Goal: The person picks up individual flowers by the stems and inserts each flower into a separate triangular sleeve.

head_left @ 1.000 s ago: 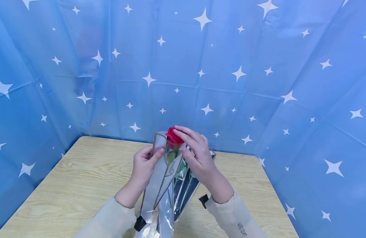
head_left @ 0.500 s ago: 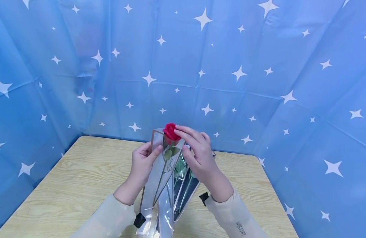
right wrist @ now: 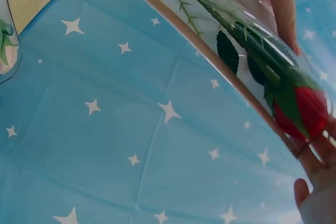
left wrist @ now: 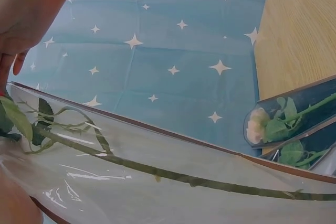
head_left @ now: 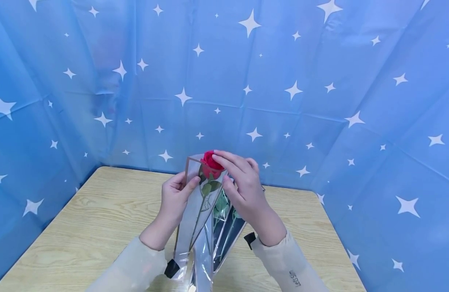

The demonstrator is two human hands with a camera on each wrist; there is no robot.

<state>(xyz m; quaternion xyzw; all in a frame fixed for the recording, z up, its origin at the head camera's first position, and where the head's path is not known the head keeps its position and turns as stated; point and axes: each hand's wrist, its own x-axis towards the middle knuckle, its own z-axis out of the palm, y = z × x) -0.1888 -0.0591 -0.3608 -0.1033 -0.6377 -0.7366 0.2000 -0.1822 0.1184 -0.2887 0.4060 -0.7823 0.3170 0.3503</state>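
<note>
A red artificial rose with a green stem stands in a clear, brown-edged flower sleeve, its bloom at the sleeve's mouth. My left hand grips the sleeve's left edge near the top, thumb in front and fingers behind. With extended fingers, my right hand touches the top of the bloom from the right; its thumb stands apart. The left wrist view shows the thorny stem running along inside the sleeve. In the right wrist view, the bloom sits within the film beside my right fingers.
Other wrapped flowers with dark backing lie under and to the right of the sleeve. One has a pale pink bloom. The wooden table ends at a blue curtain with white stars.
The sleeve's mouth has risen slightly and shifted left with my left hand. The bloom rose clear of the edge, then sank lower into the sleeve under my right fingers.
</note>
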